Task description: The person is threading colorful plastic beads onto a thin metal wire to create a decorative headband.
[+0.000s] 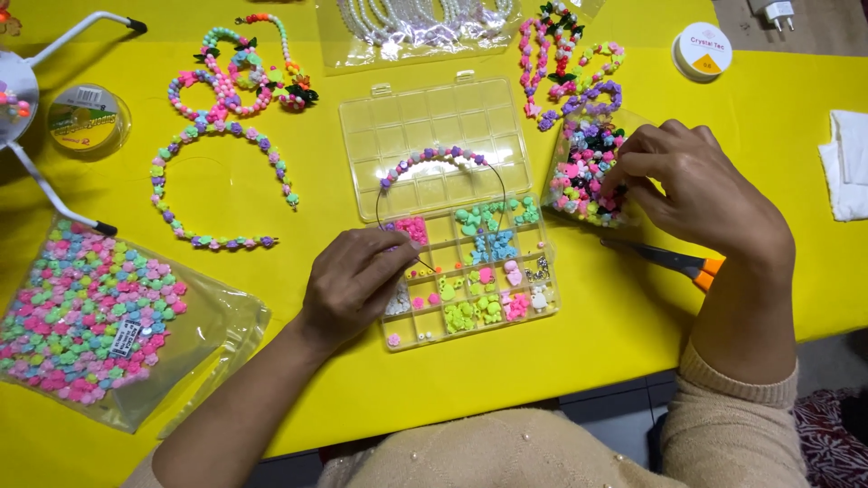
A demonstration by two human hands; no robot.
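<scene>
Under right hand (696, 185), scissors (674, 262) half-hidden

Yellow table (633, 325) surface. Clear bag of pastel flower beads (86, 316) at the left edge. Finished beaded strands (217, 172) lie upper left, more strands (570, 63) upper right. Green cord spool (86, 117) at far left; white cord spool (703, 50) at top right. Bag of white pearl strings (416, 27) at top centre. Orange-handled scissors (674, 262) right of centre. Folded white cloth (845, 167) at right edge.

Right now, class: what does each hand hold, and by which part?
The left hand pinches the thin cord near its bare end. The right hand reaches into the bead bag; any bead pinched there is hidden.
</scene>
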